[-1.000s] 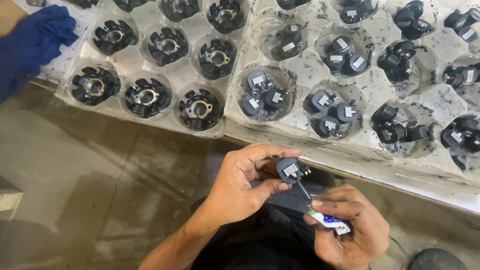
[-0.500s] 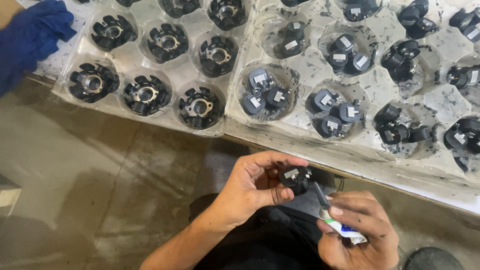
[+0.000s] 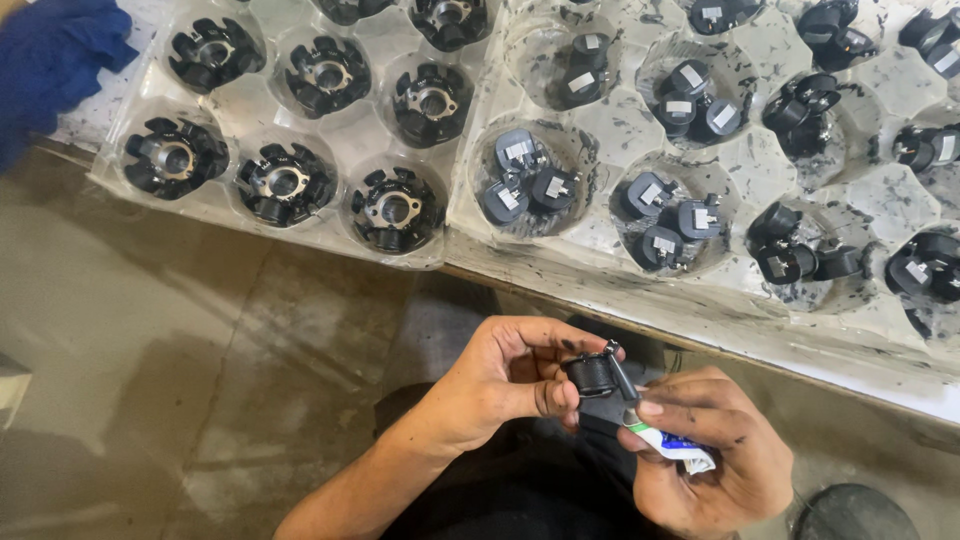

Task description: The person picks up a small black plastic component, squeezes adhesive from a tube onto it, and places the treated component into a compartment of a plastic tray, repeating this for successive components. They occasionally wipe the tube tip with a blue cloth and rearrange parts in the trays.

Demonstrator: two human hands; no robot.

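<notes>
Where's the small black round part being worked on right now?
In the head view, lower centre: the small black round part sits pinched in the left hand, beside the right hand, below the clear plastic tray.

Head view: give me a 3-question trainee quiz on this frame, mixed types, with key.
1. True or false: the left hand holds a small black part.
2. The right hand holds: A) a white tube with a dark nozzle, B) pliers, C) a rag?
3. Which clear tray holds the ring-shaped black parts: left or right?

Key: 1 true; 2 A; 3 left.
</notes>
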